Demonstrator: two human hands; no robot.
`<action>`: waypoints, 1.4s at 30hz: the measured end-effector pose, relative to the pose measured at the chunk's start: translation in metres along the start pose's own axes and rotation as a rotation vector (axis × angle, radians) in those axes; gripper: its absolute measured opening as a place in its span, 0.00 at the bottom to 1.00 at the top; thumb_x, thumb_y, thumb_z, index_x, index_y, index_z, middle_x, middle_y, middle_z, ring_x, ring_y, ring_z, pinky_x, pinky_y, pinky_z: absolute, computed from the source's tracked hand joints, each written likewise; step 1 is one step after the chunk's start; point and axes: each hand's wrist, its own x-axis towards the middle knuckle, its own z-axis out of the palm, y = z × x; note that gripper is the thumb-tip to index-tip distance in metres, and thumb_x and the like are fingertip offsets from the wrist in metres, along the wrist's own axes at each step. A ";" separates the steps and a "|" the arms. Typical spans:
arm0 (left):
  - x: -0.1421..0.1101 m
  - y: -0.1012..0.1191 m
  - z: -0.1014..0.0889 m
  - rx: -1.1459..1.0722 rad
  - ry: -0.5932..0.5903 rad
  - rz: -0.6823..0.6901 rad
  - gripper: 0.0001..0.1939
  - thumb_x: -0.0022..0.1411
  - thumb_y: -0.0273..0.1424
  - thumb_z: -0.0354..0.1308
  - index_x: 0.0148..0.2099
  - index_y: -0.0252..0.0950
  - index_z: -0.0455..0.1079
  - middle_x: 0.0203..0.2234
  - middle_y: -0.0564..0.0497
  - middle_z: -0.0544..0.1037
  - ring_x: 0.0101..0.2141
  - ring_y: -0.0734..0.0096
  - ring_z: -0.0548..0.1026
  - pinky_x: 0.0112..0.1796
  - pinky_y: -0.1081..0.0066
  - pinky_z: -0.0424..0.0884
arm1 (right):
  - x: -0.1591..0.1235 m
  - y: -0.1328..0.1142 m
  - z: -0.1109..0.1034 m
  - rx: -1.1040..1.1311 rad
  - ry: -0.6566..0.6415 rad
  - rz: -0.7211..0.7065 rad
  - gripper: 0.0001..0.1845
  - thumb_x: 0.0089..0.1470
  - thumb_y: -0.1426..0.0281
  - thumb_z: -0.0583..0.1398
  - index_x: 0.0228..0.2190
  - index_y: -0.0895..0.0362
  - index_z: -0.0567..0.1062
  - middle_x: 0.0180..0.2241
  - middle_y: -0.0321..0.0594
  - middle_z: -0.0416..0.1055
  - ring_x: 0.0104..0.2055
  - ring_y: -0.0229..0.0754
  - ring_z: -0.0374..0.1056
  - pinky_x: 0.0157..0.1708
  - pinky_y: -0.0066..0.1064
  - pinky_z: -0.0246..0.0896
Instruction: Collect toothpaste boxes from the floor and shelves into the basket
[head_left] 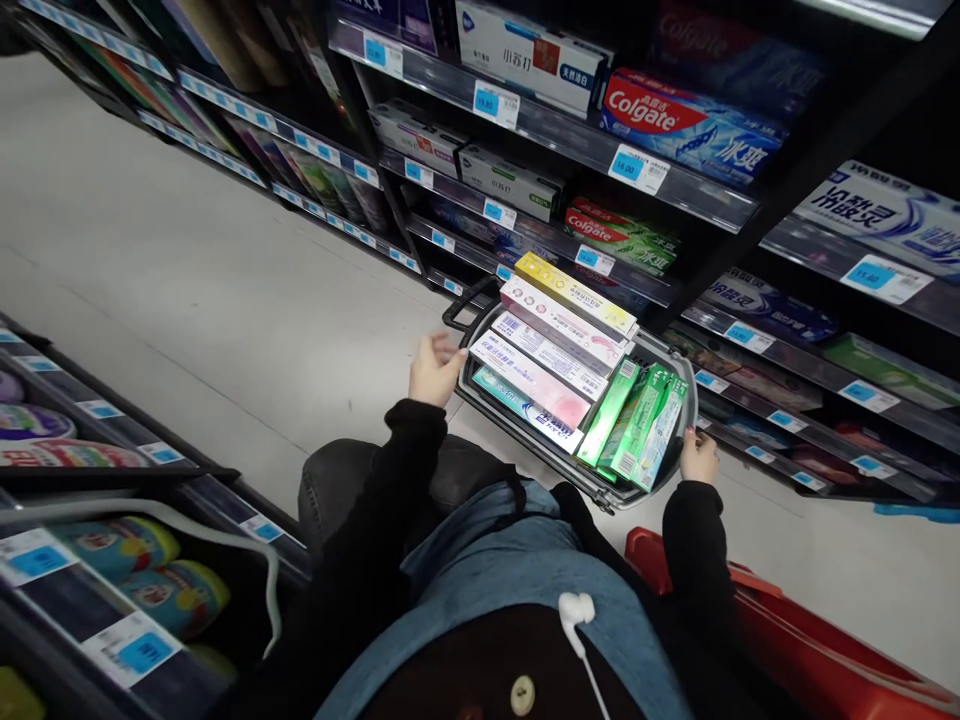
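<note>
A grey basket with dark handles sits tilted in front of my knees, filled with toothpaste boxes. White and pink boxes lie side by side in it, with a yellow box at the far edge. Green boxes fill the right end. My right hand is closed on the basket's right rim. At the left end, my left hand is beside the rim, its fingers apart and slightly blurred; whether it touches the rim is unclear.
Shelves ahead hold toothpaste boxes above price tags. On the left, a low shelf carries yellow-and-blue packages. A red plastic container stands by my right side. Pale floor stretches left. A white earphone hangs at my chest.
</note>
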 end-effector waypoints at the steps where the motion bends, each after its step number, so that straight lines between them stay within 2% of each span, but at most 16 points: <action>1: 0.015 0.004 0.000 0.049 0.077 0.032 0.23 0.62 0.37 0.48 0.58 0.37 0.60 0.43 0.41 0.74 0.39 0.61 0.74 0.39 0.57 0.71 | 0.002 -0.005 -0.003 0.014 0.041 -0.078 0.32 0.51 0.53 0.52 0.49 0.64 0.66 0.45 0.60 0.68 0.53 0.60 0.62 0.53 0.51 0.56; 3: 0.049 0.021 0.002 0.123 0.162 0.094 0.32 0.54 0.36 0.59 0.60 0.36 0.57 0.52 0.41 0.70 0.50 0.57 0.69 0.51 0.55 0.67 | 0.008 -0.034 -0.011 0.073 0.098 -0.333 0.34 0.51 0.51 0.54 0.51 0.64 0.66 0.47 0.59 0.67 0.52 0.58 0.64 0.52 0.49 0.58; 4: 0.066 0.031 0.004 0.151 0.133 0.125 0.37 0.51 0.36 0.63 0.61 0.36 0.57 0.53 0.42 0.69 0.53 0.56 0.67 0.55 0.55 0.63 | 0.012 -0.056 -0.016 0.110 0.067 -0.481 0.34 0.52 0.51 0.54 0.52 0.63 0.65 0.47 0.57 0.67 0.50 0.56 0.65 0.51 0.48 0.60; 7: 0.104 0.057 0.014 0.267 -0.023 0.058 0.47 0.48 0.41 0.66 0.65 0.31 0.53 0.57 0.35 0.65 0.56 0.48 0.63 0.58 0.55 0.58 | 0.026 -0.149 -0.025 0.125 -0.185 -0.913 0.29 0.55 0.54 0.54 0.53 0.57 0.67 0.49 0.51 0.67 0.47 0.50 0.68 0.47 0.43 0.65; 9: 0.114 0.068 0.022 0.367 -0.113 0.033 0.52 0.46 0.44 0.67 0.67 0.32 0.49 0.60 0.34 0.59 0.58 0.44 0.60 0.56 0.53 0.59 | 0.035 -0.217 -0.023 0.001 -0.285 -1.123 0.29 0.53 0.57 0.59 0.53 0.57 0.68 0.51 0.51 0.66 0.51 0.51 0.66 0.51 0.43 0.63; 12: 0.111 0.074 0.032 0.453 -0.169 0.203 0.50 0.40 0.46 0.70 0.64 0.38 0.57 0.61 0.38 0.56 0.58 0.41 0.56 0.55 0.50 0.56 | 0.042 -0.294 -0.012 -0.288 -0.434 -1.236 0.33 0.50 0.62 0.64 0.55 0.62 0.67 0.53 0.52 0.66 0.55 0.51 0.64 0.55 0.39 0.58; 14: 0.107 0.073 0.036 0.487 -0.231 0.346 0.43 0.39 0.46 0.70 0.58 0.41 0.65 0.57 0.41 0.60 0.56 0.44 0.57 0.56 0.49 0.52 | 0.042 -0.321 -0.004 -0.464 -0.561 -1.233 0.34 0.49 0.63 0.65 0.56 0.62 0.66 0.52 0.50 0.69 0.52 0.49 0.67 0.53 0.35 0.60; 16: 0.106 0.071 0.039 0.522 -0.292 0.435 0.36 0.41 0.45 0.70 0.54 0.43 0.68 0.54 0.43 0.64 0.55 0.46 0.58 0.56 0.49 0.49 | 0.039 -0.329 0.000 -0.591 -0.626 -1.219 0.32 0.49 0.63 0.64 0.54 0.61 0.68 0.48 0.47 0.73 0.47 0.47 0.70 0.48 0.31 0.62; 21: 0.118 0.070 0.042 0.607 -0.325 0.514 0.30 0.48 0.42 0.67 0.53 0.39 0.69 0.51 0.41 0.66 0.54 0.47 0.58 0.55 0.50 0.48 | 0.042 -0.318 -0.003 -0.685 -0.572 -1.227 0.26 0.48 0.63 0.64 0.47 0.61 0.73 0.42 0.46 0.76 0.42 0.47 0.72 0.40 0.29 0.64; 26: 0.130 0.074 0.043 0.651 -0.362 0.596 0.27 0.50 0.40 0.66 0.52 0.38 0.68 0.50 0.41 0.68 0.52 0.49 0.59 0.53 0.53 0.48 | 0.060 -0.309 -0.007 -0.603 -0.540 -1.197 0.25 0.47 0.66 0.63 0.47 0.61 0.74 0.42 0.45 0.76 0.43 0.45 0.72 0.42 0.28 0.63; 32: 0.148 0.073 0.039 0.639 -0.385 0.606 0.28 0.48 0.35 0.67 0.52 0.40 0.68 0.50 0.43 0.69 0.51 0.52 0.61 0.53 0.51 0.48 | 0.076 -0.313 -0.018 -0.541 -0.403 -1.164 0.24 0.50 0.65 0.61 0.48 0.64 0.73 0.42 0.48 0.76 0.43 0.46 0.72 0.44 0.30 0.63; 36: 0.160 0.066 0.019 0.553 -0.310 0.529 0.28 0.47 0.37 0.67 0.51 0.39 0.68 0.49 0.43 0.69 0.49 0.53 0.63 0.52 0.52 0.51 | 0.083 -0.320 -0.017 -0.622 -0.365 -1.188 0.24 0.50 0.64 0.61 0.47 0.64 0.74 0.40 0.50 0.76 0.42 0.48 0.72 0.42 0.31 0.63; 42: 0.169 0.048 -0.045 0.329 -0.062 0.488 0.29 0.46 0.40 0.67 0.49 0.34 0.67 0.45 0.45 0.68 0.46 0.59 0.66 0.47 0.62 0.61 | 0.079 -0.316 0.003 -0.635 -0.464 -1.217 0.25 0.50 0.63 0.62 0.48 0.62 0.73 0.42 0.49 0.76 0.43 0.49 0.72 0.42 0.31 0.63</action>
